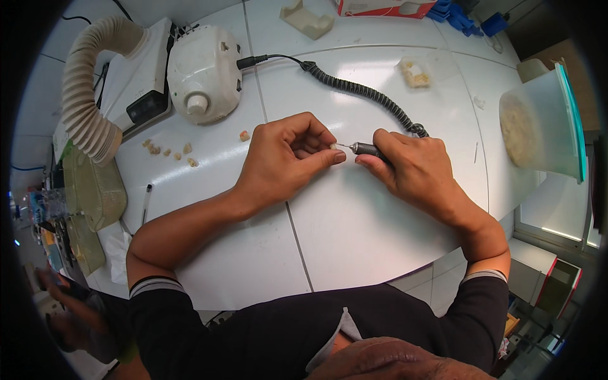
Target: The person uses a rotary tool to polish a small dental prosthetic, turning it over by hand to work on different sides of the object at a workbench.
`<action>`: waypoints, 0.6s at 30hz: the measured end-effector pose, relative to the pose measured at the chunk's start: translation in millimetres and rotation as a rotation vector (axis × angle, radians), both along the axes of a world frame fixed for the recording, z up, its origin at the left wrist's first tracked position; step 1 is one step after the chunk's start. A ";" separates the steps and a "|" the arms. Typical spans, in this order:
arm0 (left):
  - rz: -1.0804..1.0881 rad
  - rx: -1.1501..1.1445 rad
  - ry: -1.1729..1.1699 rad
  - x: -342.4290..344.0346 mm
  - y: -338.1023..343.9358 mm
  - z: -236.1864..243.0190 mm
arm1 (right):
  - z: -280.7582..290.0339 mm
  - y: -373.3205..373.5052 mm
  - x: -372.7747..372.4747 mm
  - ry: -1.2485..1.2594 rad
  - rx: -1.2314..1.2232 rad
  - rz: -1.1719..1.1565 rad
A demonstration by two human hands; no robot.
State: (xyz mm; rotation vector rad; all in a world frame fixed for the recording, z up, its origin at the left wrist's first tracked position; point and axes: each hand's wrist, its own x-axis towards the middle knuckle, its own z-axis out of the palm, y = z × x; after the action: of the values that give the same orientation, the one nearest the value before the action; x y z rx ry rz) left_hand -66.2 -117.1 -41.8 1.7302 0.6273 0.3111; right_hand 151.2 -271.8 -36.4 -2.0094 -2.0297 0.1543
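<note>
My left hand (288, 152) is closed, pinching a tiny whitish piece (334, 146) between thumb and fingertips; most of that piece is hidden. In my right hand (415, 158) is a black rotary handpiece (367, 149) with a silver collar. Its thin bit points left and meets the piece, or comes very close to it. From the handpiece a coiled black cord (361, 88) runs back to a white control unit (201, 76) with a round knob. A single pinkish-cream fragment (244, 135) lies just beyond my left wrist.
Several cream fragments (167, 152) and a pen (147, 201) lie left. A ribbed hose (79, 82) arches over green plastic trays (95, 196). At right stand a teal-lidded tub (538, 120) and a small clear box (415, 73); a thin rod (476, 152) lies nearby.
</note>
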 end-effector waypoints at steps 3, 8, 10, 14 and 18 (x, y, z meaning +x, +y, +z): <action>-0.002 -0.017 -0.009 0.3 1.2 -1.2 | 0.6 0.2 -0.6 -0.013 0.009 0.003; 0.008 -0.022 0.039 1.7 2.2 -2.0 | 0.0 0.5 -0.9 -0.018 -0.017 -0.002; 0.008 -0.019 0.043 1.7 1.7 -0.1 | 0.0 0.5 -1.1 -0.022 -0.022 -0.004; 0.007 -0.033 0.030 1.6 1.3 -0.9 | -0.3 0.6 -1.9 -0.026 -0.019 -0.005; 0.013 -0.043 -0.001 1.4 0.9 -2.3 | 0.1 0.6 -1.3 -0.033 -0.021 0.008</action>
State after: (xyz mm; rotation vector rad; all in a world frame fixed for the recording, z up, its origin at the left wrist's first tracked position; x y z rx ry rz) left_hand -64.8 -116.3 -44.1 1.6852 0.6400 0.3055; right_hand 149.9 -271.3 -36.2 -2.0293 -2.0643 0.1459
